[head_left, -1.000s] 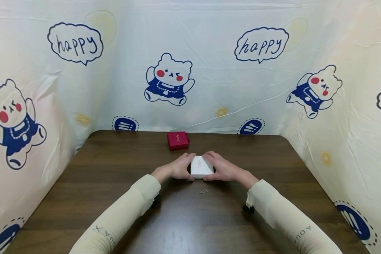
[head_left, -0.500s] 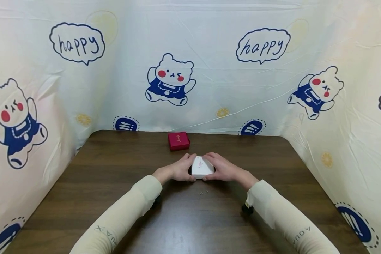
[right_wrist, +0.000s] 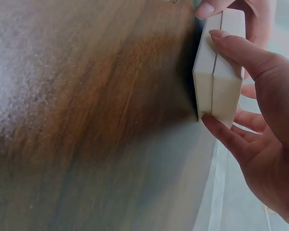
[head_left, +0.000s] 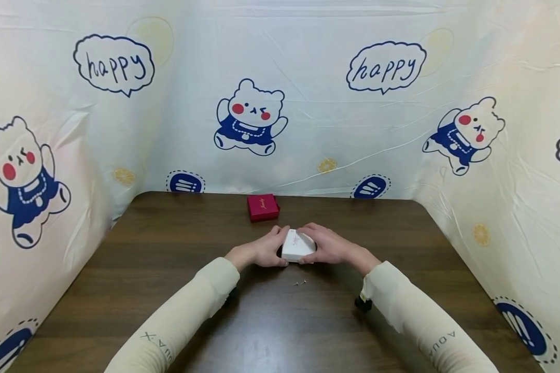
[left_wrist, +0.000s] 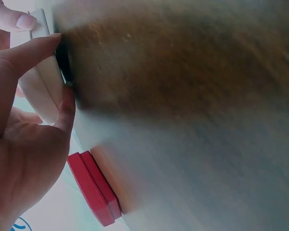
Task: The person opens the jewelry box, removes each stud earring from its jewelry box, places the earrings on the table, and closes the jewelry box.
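A small white lidded box (head_left: 297, 245) with faint pink marks on top is between both hands at the middle of the table. The left hand (head_left: 267, 249) grips its left side, thumb at the near corner and fingers toward the far one. On the other side, the right hand (head_left: 329, 246) holds it the same way, its thumb (right_wrist: 229, 41) lying across the seam between lid and base. In the right wrist view the lid sits down on the base with a thin seam line. A dark shadow shows under the box in both wrist views.
A red box (head_left: 263, 207) with gold lettering stands behind the white box, near the table's far edge. Two tiny metallic pieces (head_left: 299, 283), like studs, lie in front of the hands. A printed curtain (head_left: 303, 124) encloses the brown table (head_left: 177, 228).
The white box has turned and tilted slightly between the hands, with its near right corner now more raised. Both hands stay on it; the red box and the tiny pieces have not moved.
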